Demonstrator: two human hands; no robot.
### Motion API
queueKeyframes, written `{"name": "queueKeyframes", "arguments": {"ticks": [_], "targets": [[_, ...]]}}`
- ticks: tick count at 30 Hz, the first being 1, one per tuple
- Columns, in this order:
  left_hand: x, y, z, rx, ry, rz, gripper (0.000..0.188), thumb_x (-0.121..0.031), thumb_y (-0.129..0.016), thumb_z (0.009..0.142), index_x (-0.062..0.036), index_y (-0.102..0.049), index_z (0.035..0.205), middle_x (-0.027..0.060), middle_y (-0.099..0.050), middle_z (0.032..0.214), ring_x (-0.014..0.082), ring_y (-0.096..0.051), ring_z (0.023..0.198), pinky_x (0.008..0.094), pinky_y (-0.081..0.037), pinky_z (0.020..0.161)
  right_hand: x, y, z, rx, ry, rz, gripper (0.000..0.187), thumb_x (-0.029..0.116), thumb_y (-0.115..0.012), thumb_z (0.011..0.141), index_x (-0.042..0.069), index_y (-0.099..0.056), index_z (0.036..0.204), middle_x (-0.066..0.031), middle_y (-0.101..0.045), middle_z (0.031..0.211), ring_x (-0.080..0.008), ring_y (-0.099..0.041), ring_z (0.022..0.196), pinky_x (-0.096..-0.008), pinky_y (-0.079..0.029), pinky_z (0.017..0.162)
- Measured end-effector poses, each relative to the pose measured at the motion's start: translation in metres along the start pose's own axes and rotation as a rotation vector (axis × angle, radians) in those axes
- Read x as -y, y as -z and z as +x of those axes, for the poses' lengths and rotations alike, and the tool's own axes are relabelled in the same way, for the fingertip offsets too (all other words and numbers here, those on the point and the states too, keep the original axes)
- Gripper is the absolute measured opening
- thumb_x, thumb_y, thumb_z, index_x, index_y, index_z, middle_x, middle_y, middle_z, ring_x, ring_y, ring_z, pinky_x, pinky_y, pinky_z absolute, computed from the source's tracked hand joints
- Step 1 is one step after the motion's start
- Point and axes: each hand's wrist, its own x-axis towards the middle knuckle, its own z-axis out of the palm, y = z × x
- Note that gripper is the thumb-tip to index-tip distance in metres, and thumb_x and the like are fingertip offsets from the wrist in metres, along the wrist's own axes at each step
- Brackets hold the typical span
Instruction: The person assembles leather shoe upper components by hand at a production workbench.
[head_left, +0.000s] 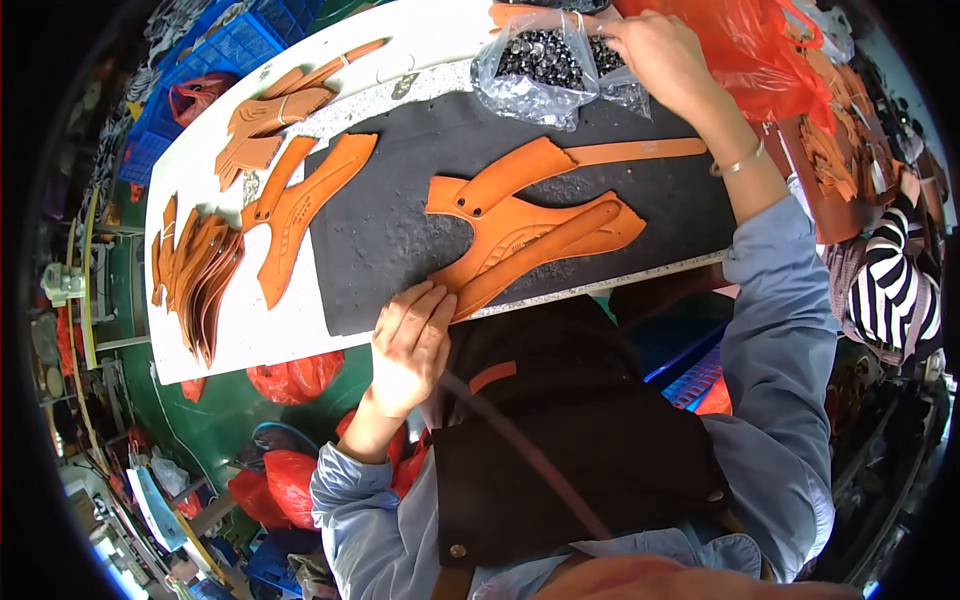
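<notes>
R hand [655,50] at bag of dark studs [545,62]; fingertips hidden, can't tell if gripping. L hand [412,330], fingers tog., covers near end of orange leather pc [497,222] on blk mat [395,235]; underside hidden, grip unclear. That end's nr table [285,335] front edge; bare mat L of it.

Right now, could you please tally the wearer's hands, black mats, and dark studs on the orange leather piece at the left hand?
Left hand and right hand: 2
Black mat: 1
Dark studs on the leather piece: 2
Total: 5
</notes>
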Motion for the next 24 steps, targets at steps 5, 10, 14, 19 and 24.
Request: {"name": "queueKeyframes", "arguments": {"ticks": [5, 10, 14, 19, 24], "targets": [[0.003, -0.006, 0.001, -0.004, 0.012, -0.042, 0.038, 0.002, -0.060, 0.058, 0.0027, -0.061, 0.096, 0.0141, -0.059, 0.099, 0.0292, -0.057, 0.094, 0.0372, -0.047, 0.077, -0.034, -0.044, 0.013, 0.159, 0.157, 0.204, 0.018, 0.013, -0.061, 0.077, 0.008, -0.063, 0.094, -0.0148, -0.062, 0.079, -0.0321, -0.059, 0.075, -0.0410, -0.046, 0.066], [-0.003, 0.007, 0.011, -0.060, 0.006, -0.006, 0.036, 0.002, -0.060, 0.057, 0.0013, -0.063, 0.093, 0.0121, -0.059, 0.096, 0.0278, -0.056, 0.091, 0.0355, -0.047, 0.074, -0.043, -0.039, 0.021, -0.039, 0.034, 0.212, 0.015, 0.014, -0.059, 0.080, 0.009, -0.063, 0.092, -0.0147, -0.062, 0.081, -0.0316, -0.059, 0.073, -0.0400, -0.047, 0.065], [-0.010, 0.018, 0.024, -0.043, 0.138, -0.107, 0.035, 0.005, -0.060, 0.059, -0.0010, -0.063, 0.094, 0.0113, -0.058, 0.087, 0.0266, -0.057, 0.081, 0.0342, -0.048, 0.067, -0.013, 0.001, 0.019, -0.022, -0.201, 0.353, 0.010, 0.010, -0.056, 0.083, 0.004, -0.059, 0.089, -0.0165, -0.062, 0.078, -0.0310, -0.060, 0.072, -0.0370, -0.047, 0.063], [-0.020, 0.029, 0.039, -0.079, 0.582, -0.476, 0.014, 0.001, -0.063, 0.076, 0.0014, -0.060, 0.090, 0.0120, -0.064, 0.077, 0.0204, -0.063, 0.069, 0.0289, -0.050, 0.065, -0.002, -0.012, -0.003, -0.074, -0.079, 0.890, 0.010, 0.004, -0.049, 0.086, -0.002, -0.053, 0.093, -0.0107, -0.064, 0.077, -0.0170, -0.062, 0.072, -0.0273, -0.048, 0.067], [-0.021, 0.034, 0.056, -0.108, 0.775, -0.891, 0.014, -0.004, -0.060, 0.081, 0.0031, -0.061, 0.092, 0.0052, -0.063, 0.071, 0.0066, -0.057, 0.061, 0.0207, -0.046, 0.057, 0.108, 0.056, -0.069, -0.034, 0.119, 1.313, 0.005, 0.001, -0.061, 0.076, 0.001, -0.056, 0.076, -0.0047, -0.057, 0.074, -0.0115, -0.054, 0.068, -0.0245, -0.043, 0.059]]}}
